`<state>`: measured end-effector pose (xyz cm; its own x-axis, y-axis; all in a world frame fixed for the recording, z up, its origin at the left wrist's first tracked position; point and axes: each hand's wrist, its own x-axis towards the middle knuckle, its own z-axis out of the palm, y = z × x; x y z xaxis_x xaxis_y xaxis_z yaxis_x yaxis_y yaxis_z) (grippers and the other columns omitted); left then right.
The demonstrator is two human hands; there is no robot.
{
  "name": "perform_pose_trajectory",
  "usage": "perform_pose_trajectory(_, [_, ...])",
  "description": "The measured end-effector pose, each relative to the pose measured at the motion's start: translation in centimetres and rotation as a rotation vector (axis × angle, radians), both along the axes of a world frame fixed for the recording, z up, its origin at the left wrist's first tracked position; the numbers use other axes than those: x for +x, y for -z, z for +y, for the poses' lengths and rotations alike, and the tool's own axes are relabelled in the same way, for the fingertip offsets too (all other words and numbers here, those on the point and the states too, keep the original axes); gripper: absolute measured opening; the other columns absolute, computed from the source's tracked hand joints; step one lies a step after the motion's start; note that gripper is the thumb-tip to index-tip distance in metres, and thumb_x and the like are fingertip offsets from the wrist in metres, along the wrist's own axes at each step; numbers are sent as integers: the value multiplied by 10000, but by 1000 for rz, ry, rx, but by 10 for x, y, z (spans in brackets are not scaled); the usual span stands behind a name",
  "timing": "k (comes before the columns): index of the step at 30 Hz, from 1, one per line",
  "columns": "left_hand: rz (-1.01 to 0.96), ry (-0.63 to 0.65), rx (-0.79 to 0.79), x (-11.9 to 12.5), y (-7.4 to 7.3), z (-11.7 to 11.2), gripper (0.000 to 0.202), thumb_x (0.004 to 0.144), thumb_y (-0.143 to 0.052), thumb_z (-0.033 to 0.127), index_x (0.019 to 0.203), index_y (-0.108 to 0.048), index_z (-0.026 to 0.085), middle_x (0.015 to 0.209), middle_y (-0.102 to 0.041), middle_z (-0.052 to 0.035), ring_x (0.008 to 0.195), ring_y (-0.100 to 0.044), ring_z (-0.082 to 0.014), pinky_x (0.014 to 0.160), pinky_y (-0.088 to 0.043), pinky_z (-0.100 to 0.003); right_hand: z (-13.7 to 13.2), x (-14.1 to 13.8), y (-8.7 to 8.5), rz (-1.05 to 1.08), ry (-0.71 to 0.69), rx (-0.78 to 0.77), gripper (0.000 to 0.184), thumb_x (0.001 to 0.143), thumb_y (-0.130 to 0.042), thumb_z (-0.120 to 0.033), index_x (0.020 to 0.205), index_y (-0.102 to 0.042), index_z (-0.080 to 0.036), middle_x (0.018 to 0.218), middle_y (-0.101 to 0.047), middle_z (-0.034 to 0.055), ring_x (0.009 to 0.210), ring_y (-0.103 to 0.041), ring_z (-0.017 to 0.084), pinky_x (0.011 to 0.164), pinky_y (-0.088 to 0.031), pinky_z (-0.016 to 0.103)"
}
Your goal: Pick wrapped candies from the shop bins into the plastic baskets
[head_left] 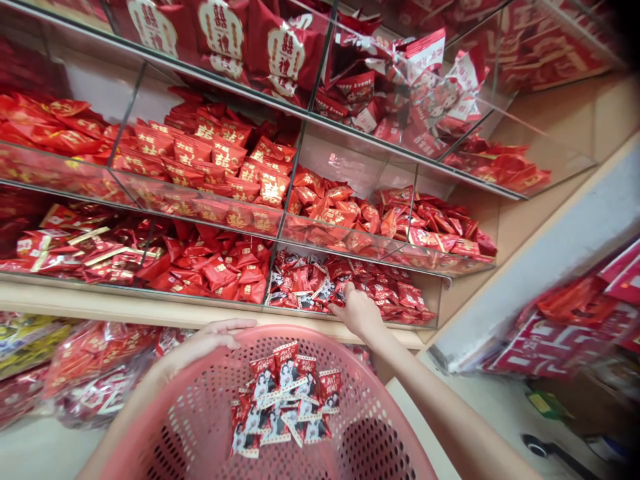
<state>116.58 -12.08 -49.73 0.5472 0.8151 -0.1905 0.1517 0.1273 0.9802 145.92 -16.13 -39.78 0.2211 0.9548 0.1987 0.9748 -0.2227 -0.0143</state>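
A pink perforated plastic basket (170, 400) tilts toward me at the bottom of the head view. Inside it lies a small pile of red and white candy packets (285, 393) with a printed figure. My left hand (215, 340) is closed over the basket's far left rim. My right hand (360, 312) reaches past the rim into the lowest right compartment, among similar small packets (305, 280). Its fingers are curled together, and whatever they hold, if anything, is hidden among the packets.
Clear-fronted shelf compartments (200, 213) rise in tiers, filled with red wrapped sweets (225, 160). Larger red bags (220, 33) stand on top. Below the wooden ledge (100, 303) are plastic-wrapped packs (100, 373). A wooden side panel (565, 160) bounds the right.
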Motion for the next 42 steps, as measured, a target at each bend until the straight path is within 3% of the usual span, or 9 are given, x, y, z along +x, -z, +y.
perform_pose_trajectory(7, [5,12,-18,1,-8,-4,591,600,-555,198,1190,-570,235,1065,-684,-2,1061,-572,-219,975,-390,-327,8,9,0,20,-29,3,336,756,-517,-312,1039,-458,-140,917,-651,148,852,-620,275,622,-379,297])
perform_pose_trajectory(12, [18,15,-6,2,-7,-5,601,600,-549,204,1201,-558,230,1137,-650,-9,1078,-562,-232,990,-378,-353,11,16,3,58,-69,50,310,757,-524,-332,1006,-492,-151,882,-653,124,839,-611,250,622,-364,277])
perform_pose_trajectory(16, [-34,18,-26,1,-3,-3,608,603,-553,192,1210,-548,221,1185,-622,-19,1087,-557,-238,977,-392,-350,5,19,-8,120,-114,117,325,763,-536,-338,1031,-513,-157,797,-642,81,767,-602,223,601,-356,267])
perform_pose_trajectory(19, [-57,9,-73,1,-3,-3,609,599,-561,186,1207,-548,225,1196,-614,-16,1086,-559,-238,945,-422,-341,-10,19,-23,223,-307,156,350,789,-521,-322,1103,-492,-171,832,-637,51,707,-585,176,624,-384,262])
perform_pose_trajectory(22, [-92,2,-138,3,-6,-6,617,593,-569,186,1209,-543,215,1188,-619,-20,1073,-568,-242,918,-447,-343,-31,15,-28,298,-596,78,405,802,-515,-261,1196,-440,-206,1038,-610,57,813,-586,156,742,-423,275])
perform_pose_trajectory(25, [-71,-15,-123,5,-11,-7,605,578,-572,191,1183,-566,208,1178,-626,-28,1097,-552,-251,931,-439,-355,-48,10,-19,266,-797,-89,451,784,-526,-175,1223,-438,-228,1155,-568,57,1003,-549,167,853,-412,284])
perform_pose_trajectory(28, [-28,-39,-40,6,-11,-7,565,561,-574,184,1124,-613,209,1214,-602,-26,1180,-483,-248,986,-390,-345,-56,8,-2,182,-835,-237,469,779,-530,-153,1230,-445,-253,1169,-570,46,1023,-555,181,857,-422,291])
perform_pose_trajectory(31, [-39,-24,-55,6,-8,-6,569,583,-574,188,1150,-596,218,1231,-589,-22,1135,-525,-244,984,-393,-346,-54,8,11,98,-855,-320,504,791,-492,-120,1265,-419,-276,1225,-546,38,1047,-556,187,867,-425,297])
perform_pose_trajectory(42, [-71,3,-100,6,-11,-8,594,602,-559,185,1195,-552,212,1242,-579,-22,1145,-519,-252,1003,-374,-370,-40,8,29,-72,-1008,-315,518,816,-361,-18,1253,-436,-284,1164,-593,31,1029,-566,150,857,-426,280])
